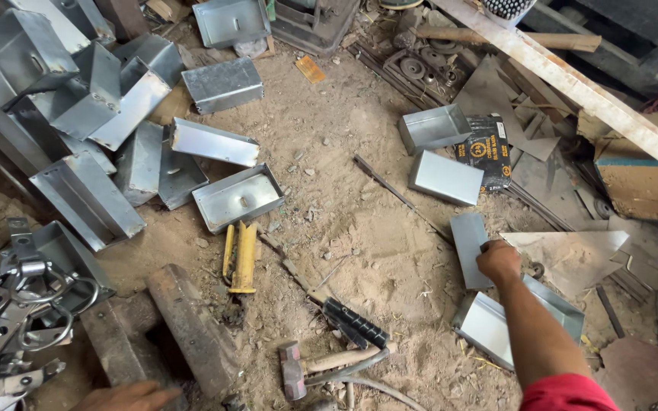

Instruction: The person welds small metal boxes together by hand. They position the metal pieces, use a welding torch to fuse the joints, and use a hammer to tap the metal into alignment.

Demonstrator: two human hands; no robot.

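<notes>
- Sheet-metal piece (468,247): a flat grey rectangle on the sandy ground at right of centre, its right edge under the right hand.
- Left hand (127,396): at the near left edge, resting against a rusty steel bar (192,327); only part shows, so the grip cannot be told.
- Pile of metal boxes (85,114): stacked loosely at far left, some tipped on their sides.
- Open tray (237,198): lies mouth-up left of centre, with a yellow tool (242,257) just near of it.
- Hammer (321,364): lies near centre, wooden handle pointing right, beside black-handled tongs (353,323).
- Right hand (499,260): reaches far-left from the near right, fingers closed on the sheet-metal piece's edge.
- Folded tray (489,323): lies under the right forearm, open side up.
- Two finished boxes (439,152): well far of the right hand.
</notes>
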